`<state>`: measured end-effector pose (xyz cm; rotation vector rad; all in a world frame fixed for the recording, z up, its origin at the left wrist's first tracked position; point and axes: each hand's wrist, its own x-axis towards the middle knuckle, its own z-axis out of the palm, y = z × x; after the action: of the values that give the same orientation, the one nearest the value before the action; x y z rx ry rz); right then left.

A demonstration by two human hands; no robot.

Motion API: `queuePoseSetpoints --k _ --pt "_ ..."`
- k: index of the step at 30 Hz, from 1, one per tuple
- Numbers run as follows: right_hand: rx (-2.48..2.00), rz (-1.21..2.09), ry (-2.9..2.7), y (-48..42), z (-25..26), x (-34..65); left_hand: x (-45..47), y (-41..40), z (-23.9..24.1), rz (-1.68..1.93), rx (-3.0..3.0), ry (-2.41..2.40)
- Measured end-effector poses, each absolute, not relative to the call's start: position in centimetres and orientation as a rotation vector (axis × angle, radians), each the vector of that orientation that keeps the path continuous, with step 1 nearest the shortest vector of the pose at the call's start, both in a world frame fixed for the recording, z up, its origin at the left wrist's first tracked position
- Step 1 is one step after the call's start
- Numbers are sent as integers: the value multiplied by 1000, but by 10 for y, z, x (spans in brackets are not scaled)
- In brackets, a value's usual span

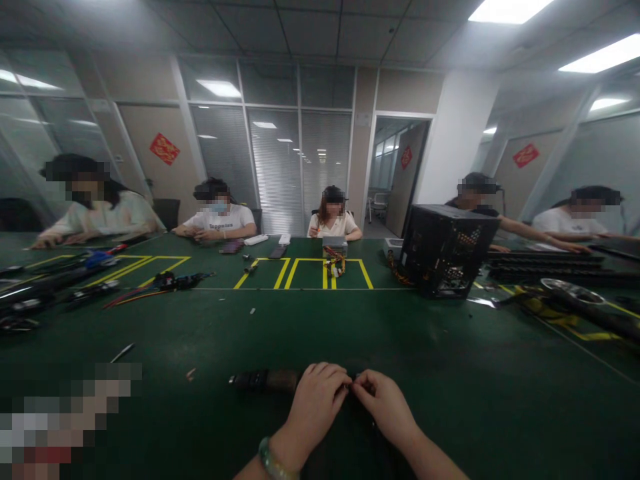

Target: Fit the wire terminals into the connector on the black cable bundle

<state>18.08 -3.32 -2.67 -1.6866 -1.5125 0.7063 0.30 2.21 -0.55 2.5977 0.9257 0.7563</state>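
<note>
Both my hands rest on the green table [310, 333] at its near edge. My left hand [317, 393], with a green bracelet on the wrist, is curled over a dark elongated part [265, 381] that sticks out to its left. My right hand [385, 403] is closed in a pinch, its fingertips meeting the left hand's fingertips over something small and dark that I cannot make out. A dark flat object lies under and between my wrists.
A black computer case [445, 248] stands at the right. Yellow tape outlines [305, 272], a small grey box with wires [334, 252], cable bundles [165, 283] and loose screws lie on the table. Several other people sit around the far and side edges.
</note>
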Motion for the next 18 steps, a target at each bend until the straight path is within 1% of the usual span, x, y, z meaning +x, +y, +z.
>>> queuePoseSetpoints --k 10,18 --pt "-1715 733 -1551 -37 -17 182 3 17 4 723 2624 985" --pt "-1716 712 -1562 -38 -16 181 3 18 -2 753 2639 958"
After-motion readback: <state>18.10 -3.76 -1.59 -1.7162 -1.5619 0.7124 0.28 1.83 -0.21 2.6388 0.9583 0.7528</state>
